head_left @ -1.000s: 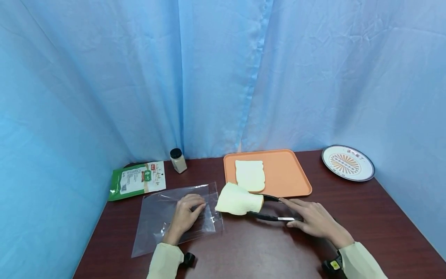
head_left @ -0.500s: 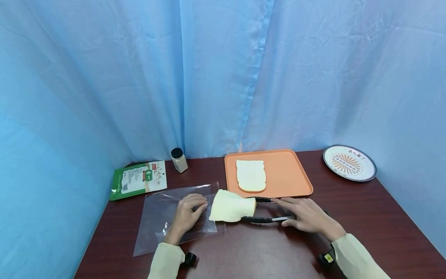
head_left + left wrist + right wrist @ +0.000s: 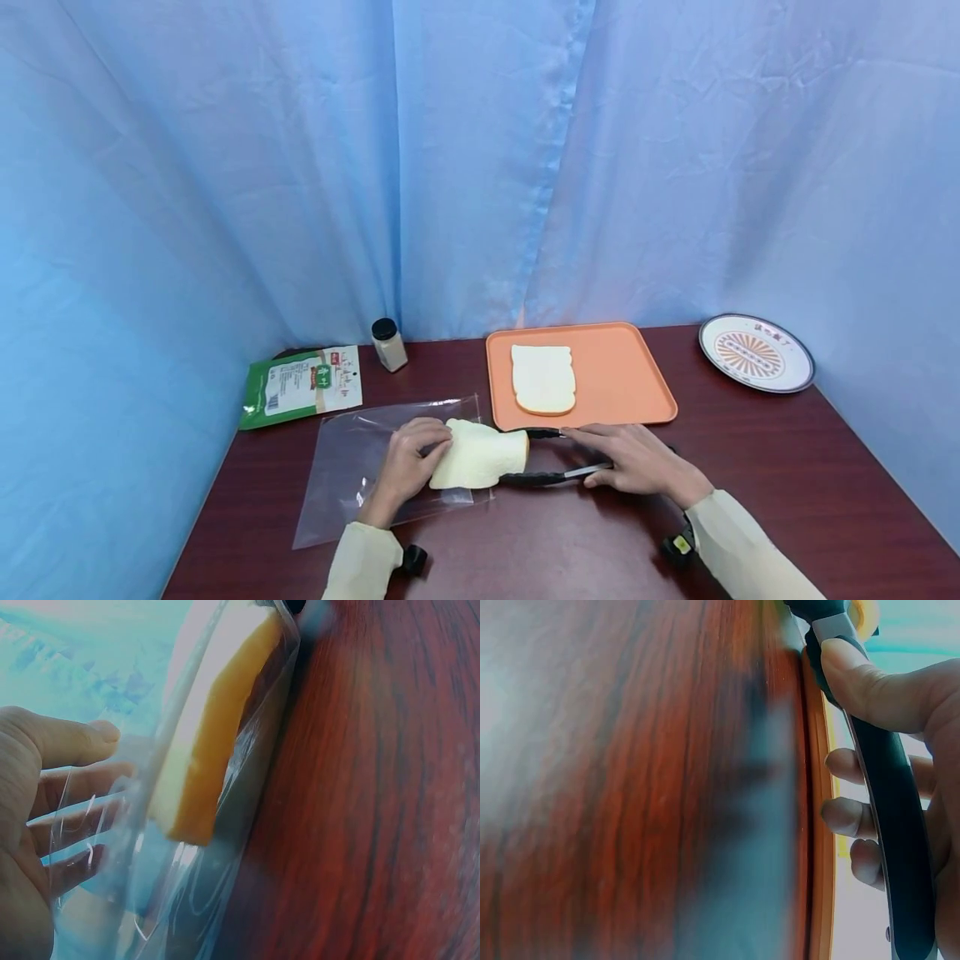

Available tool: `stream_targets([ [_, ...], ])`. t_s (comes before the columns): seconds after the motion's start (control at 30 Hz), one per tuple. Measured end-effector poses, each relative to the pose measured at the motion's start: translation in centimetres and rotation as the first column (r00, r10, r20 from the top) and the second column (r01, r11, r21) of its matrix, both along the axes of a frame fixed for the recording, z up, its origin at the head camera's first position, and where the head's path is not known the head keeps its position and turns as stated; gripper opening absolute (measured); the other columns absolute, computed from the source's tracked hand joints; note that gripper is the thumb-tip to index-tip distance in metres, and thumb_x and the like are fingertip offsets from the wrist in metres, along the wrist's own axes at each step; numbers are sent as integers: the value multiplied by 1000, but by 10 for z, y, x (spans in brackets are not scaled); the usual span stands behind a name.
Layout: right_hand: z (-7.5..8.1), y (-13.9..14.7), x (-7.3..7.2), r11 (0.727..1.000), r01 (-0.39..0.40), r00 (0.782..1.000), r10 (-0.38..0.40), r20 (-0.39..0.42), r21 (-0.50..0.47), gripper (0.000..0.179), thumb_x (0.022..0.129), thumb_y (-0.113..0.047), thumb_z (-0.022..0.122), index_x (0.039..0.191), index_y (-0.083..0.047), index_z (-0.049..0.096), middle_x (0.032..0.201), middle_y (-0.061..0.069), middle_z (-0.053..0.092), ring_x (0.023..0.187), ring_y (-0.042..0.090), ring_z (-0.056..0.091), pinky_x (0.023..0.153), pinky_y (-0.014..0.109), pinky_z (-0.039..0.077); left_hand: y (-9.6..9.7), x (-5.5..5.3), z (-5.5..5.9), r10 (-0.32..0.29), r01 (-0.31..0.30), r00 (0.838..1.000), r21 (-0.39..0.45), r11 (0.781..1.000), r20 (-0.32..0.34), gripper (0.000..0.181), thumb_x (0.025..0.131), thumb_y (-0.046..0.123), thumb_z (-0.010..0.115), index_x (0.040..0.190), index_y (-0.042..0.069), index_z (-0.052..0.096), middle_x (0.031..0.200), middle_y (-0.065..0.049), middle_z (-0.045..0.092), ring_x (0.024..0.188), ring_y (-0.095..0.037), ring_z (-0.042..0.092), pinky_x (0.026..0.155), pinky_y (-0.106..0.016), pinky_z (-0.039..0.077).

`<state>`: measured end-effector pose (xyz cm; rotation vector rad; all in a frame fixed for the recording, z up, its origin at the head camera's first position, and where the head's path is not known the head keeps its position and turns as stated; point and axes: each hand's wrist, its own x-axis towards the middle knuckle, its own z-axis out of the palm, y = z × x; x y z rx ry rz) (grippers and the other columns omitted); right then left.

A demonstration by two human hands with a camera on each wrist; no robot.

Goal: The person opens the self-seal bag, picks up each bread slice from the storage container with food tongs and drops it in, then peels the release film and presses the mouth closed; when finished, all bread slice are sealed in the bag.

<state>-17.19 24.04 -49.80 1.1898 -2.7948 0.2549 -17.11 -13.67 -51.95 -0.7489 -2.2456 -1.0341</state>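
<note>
A clear plastic bag (image 3: 341,475) lies on the table at the left. My left hand (image 3: 412,460) holds the bag near its mouth; in the left wrist view its fingers (image 3: 82,817) show through the film. My right hand (image 3: 632,457) grips black-and-silver tongs (image 3: 534,479), thumb on one arm and fingers around the other side. Between the tong tips, a bread slice (image 3: 480,454) is squeezed so that it bows. Its left end sits within the bag's mouth, beside my left fingertips; in the left wrist view the slice (image 3: 214,735) lies behind clear film.
Behind stands an orange tray (image 3: 615,375) bearing another bread slice (image 3: 543,379). A green-and-white packet (image 3: 300,387) and a black-capped jar (image 3: 390,346) are at the back left. A patterned plate (image 3: 757,354) lies at the back right, near the blue curtain (image 3: 465,167).
My right hand has moved left and slightly toward me with the tongs, carrying the bread slice into the bag's mouth beside my left hand. The left hand stays nearly in place.
</note>
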Motion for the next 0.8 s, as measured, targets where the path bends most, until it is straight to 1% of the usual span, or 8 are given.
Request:
stream_targets([
  [0.07,-1,-3,-2,1000,-6,1000,6,8,0,72,84,-54,72,147,-24,52,133,0,67,57,-3,29,58,16,29,0,0,0,-3,3,1000,5,1000,-10,14,71,-3,84,82,4,79,89,-10,78,89,-27,73,83,-42,59],
  [0.23,-1,-12,-5,1000,-17,1000,17,5,4,72,84,-56,71,146,-24,53,132,-1,67,59,-2,35,59,16,33,1,0,-1,-9,9,1000,2,1000,-22,13,71,-3,84,82,4,79,88,-9,78,90,-26,73,85,-42,59],
  [0.33,-1,-17,-7,1000,-21,1000,21,1,8,71,85,-57,71,146,-26,53,131,0,68,58,-1,36,58,17,35,1,0,-1,-19,19,999,0,1000,-27,14,71,-3,84,82,4,79,88,-8,78,90,-26,73,85,-42,58],
  [0.53,-2,-29,-11,999,-40,999,40,-29,7,71,84,-58,71,145,-26,54,128,1,70,57,-1,35,58,18,37,3,-1,-1,-45,45,998,13,999,-33,13,72,-4,83,83,3,79,88,-9,78,89,-28,73,85,-43,58],
  [0.67,-1,-36,-13,999,-41,999,41,-6,21,72,85,-58,70,146,-26,52,129,1,69,57,0,32,61,20,38,4,-1,-1,-57,58,998,21,998,-34,12,73,-4,82,83,2,79,87,-10,78,89,-28,73,85,-43,58],
  [0.8,-1,-43,-15,999,-42,999,41,11,32,72,86,-59,68,147,-26,51,131,2,68,57,1,34,62,21,40,5,0,0,-51,52,998,18,998,-36,12,72,-3,83,82,3,79,86,-9,78,89,-28,73,84,-43,58],
])
